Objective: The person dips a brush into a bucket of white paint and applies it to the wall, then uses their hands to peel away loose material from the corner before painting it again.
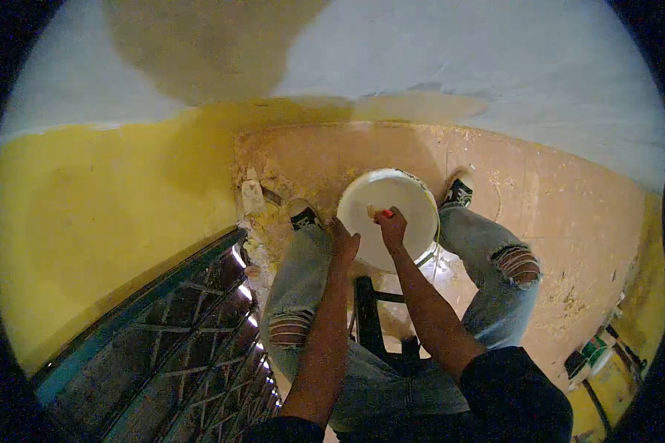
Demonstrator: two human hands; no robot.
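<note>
A round white bucket (414, 193) stands on the floor between my feet, its inside pale. My right hand (394, 227) is closed around a small brush with a red handle (383, 213), held over the bucket's opening. The brush's light tip (372, 211) points left, over the pale contents. At the bucket's left rim is my left hand (345, 240), thumb apart from the other fingers, with nothing seen in it.
A black stool frame (369, 317) is below the bucket. Dark metal latticework (170, 332) fills the lower left. Yellow and grey wall (89, 192) rises ahead. Debris (253, 193) lies near my left shoe (304, 218). A green and white container (597, 351) stands at lower right.
</note>
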